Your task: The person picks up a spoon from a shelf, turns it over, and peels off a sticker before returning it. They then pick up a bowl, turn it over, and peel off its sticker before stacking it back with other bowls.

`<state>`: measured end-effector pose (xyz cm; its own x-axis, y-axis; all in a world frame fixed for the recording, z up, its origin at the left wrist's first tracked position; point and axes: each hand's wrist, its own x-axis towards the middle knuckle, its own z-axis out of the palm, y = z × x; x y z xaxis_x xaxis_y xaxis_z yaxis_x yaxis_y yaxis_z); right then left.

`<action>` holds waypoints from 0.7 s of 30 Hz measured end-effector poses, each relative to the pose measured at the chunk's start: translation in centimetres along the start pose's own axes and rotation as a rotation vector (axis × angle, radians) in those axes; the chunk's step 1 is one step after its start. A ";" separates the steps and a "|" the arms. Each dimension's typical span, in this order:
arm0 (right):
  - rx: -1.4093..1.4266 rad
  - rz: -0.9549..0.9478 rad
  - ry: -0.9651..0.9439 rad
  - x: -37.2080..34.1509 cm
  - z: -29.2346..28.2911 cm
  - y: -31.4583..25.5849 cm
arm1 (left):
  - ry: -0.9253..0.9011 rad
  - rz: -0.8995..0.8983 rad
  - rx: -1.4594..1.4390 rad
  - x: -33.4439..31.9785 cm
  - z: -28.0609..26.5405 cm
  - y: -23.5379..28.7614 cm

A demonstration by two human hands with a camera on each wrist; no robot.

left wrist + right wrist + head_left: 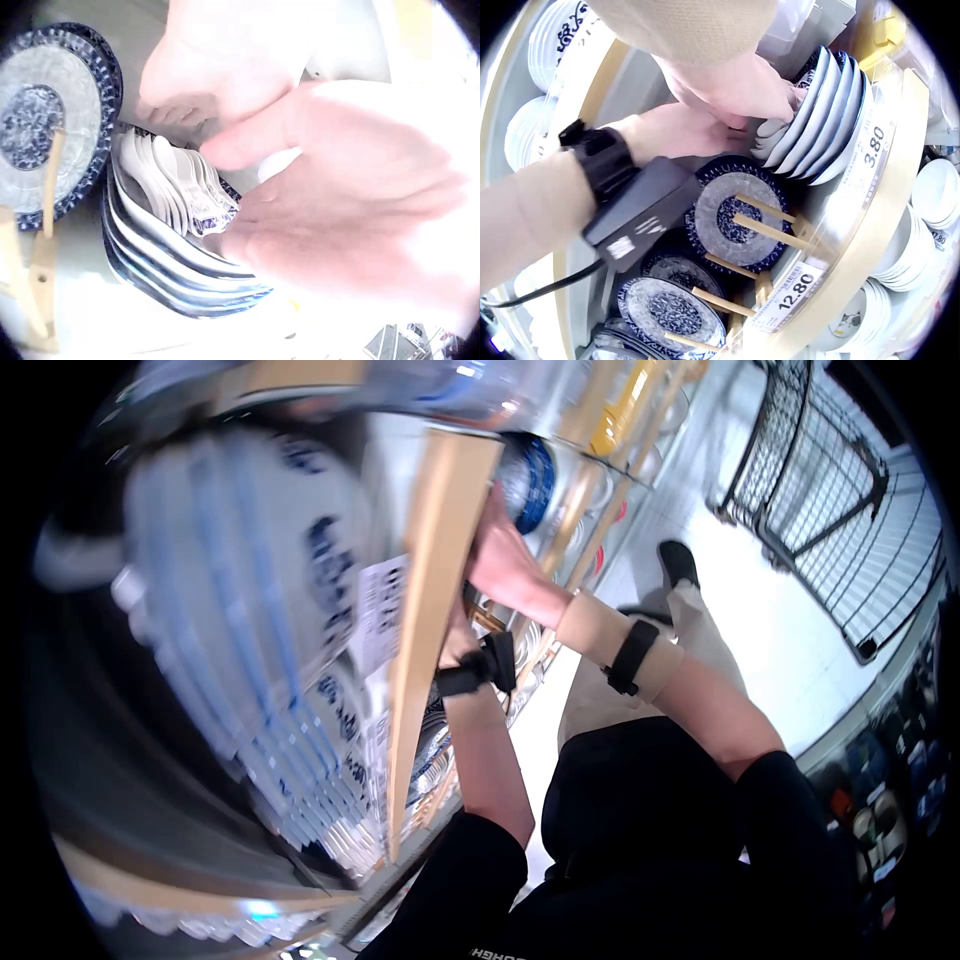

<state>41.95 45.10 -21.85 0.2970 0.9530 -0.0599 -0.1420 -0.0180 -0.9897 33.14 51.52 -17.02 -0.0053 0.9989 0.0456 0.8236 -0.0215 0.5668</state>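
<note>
Plainly white spoons (176,180) inside blue-and-white bowls (161,255)

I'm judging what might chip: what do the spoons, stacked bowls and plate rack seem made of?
Spoons: probably glazed ceramic, smooth white with blue patterning; plastic possible. Stacked bowls: likely ceramic, glossy, blue-and-white. Plate rack: apparently wood, matte, pale tan.

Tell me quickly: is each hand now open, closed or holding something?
Left hand: curled near the spoons; holding cannot be told.
Right hand: at the spoons; grip cannot be told.
</note>
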 end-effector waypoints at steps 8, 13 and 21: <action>-0.337 -0.164 -0.477 -1.3 -4.4 -0.3 | -0.161 -0.068 -0.070 -14.2 -3.9 5.6; -0.560 -0.361 -0.680 -1.3 -6.2 -0.7 | -0.166 -0.057 -0.099 -20.6 -5.1 3.3; -0.581 -0.448 -0.908 -2.8 -10.8 -5.7 | -0.161 -0.189 -0.150 -28.0 -9.1 1.1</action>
<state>52.11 39.25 -17.40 -0.6074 0.7708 0.1923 0.3276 0.4636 -0.8233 29.01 23.16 -10.21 -0.0507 0.9791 -0.1968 0.7237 0.1718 0.6684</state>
